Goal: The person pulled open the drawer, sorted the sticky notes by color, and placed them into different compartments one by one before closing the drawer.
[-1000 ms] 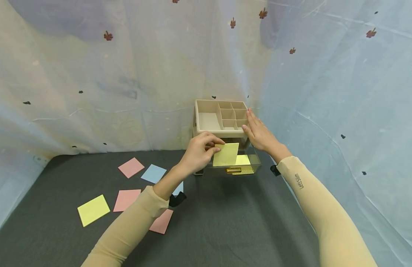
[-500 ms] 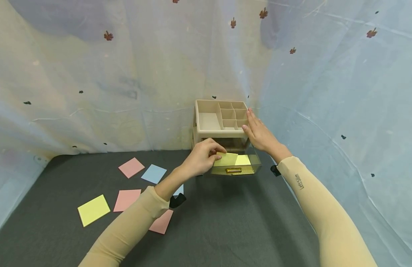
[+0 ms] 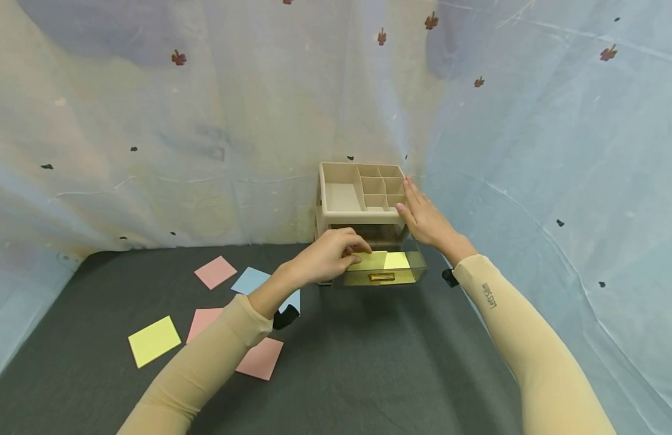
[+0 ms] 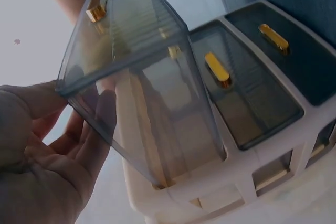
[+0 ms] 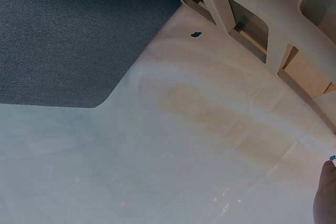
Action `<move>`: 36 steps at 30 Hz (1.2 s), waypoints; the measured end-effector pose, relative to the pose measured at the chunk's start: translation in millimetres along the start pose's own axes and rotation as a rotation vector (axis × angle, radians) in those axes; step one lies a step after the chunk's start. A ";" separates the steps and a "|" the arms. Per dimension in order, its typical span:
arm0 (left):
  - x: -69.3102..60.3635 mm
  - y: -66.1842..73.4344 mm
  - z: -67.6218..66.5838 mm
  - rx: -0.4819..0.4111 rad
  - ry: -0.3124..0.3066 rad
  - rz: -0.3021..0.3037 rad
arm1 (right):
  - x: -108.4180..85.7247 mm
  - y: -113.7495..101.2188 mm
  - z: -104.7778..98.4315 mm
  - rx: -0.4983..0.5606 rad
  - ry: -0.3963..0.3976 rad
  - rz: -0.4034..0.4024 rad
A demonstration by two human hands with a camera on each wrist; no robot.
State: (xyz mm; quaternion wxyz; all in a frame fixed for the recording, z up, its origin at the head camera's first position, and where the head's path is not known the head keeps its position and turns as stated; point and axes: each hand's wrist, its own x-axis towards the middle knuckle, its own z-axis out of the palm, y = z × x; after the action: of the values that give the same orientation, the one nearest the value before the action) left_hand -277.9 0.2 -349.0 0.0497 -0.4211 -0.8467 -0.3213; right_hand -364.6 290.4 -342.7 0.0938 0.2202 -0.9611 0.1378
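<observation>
A beige desktop organizer (image 3: 363, 215) stands at the back, its see-through top drawer (image 3: 417, 261) pulled out. Inside the drawer, a yellow sticky note pad (image 3: 373, 260) lies beside another yellow pad (image 3: 396, 260). Over the drawer's left side is my left hand (image 3: 327, 255), fingers loosely bent and thumb apart from them. In the left wrist view its thumb (image 4: 37, 98) is at a corner of the drawer (image 4: 173, 85); contact with the pad is hard to tell. My right hand (image 3: 427, 221) rests with straight fingers along the organizer's right edge.
Pink pads (image 3: 215, 272), blue pads (image 3: 251, 279) and a yellow pad (image 3: 154, 341) lie on the dark table (image 3: 368, 368) to the left. Two lower drawers (image 4: 236, 82) with gold handles are closed. A pale curtain (image 3: 260, 121) hangs behind and at the right.
My left hand has lowered the yellow sticky note pad into the drawer, and its fingers have loosened from it. The right hand has stayed on the organizer's side.
</observation>
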 end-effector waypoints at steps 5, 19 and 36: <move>4.4 -1.2 -5.5 0.119 -0.036 0.035 | -0.3 0.8 0.2 -0.007 -0.001 0.000; 28.5 -10.2 -13.0 0.337 -0.216 -0.008 | 0.5 1.3 1.2 -0.004 -0.005 0.006; 48.3 -16.2 -10.6 0.389 -0.400 -0.143 | -0.8 1.1 -1.2 0.008 -0.022 0.009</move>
State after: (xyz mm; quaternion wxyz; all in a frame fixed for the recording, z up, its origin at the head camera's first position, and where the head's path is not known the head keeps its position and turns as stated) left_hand -322.8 19.8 -331.6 -0.0615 -0.3979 -0.9130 -0.0662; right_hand -364.3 292.1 -341.9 0.0816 0.2175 -0.9626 0.1396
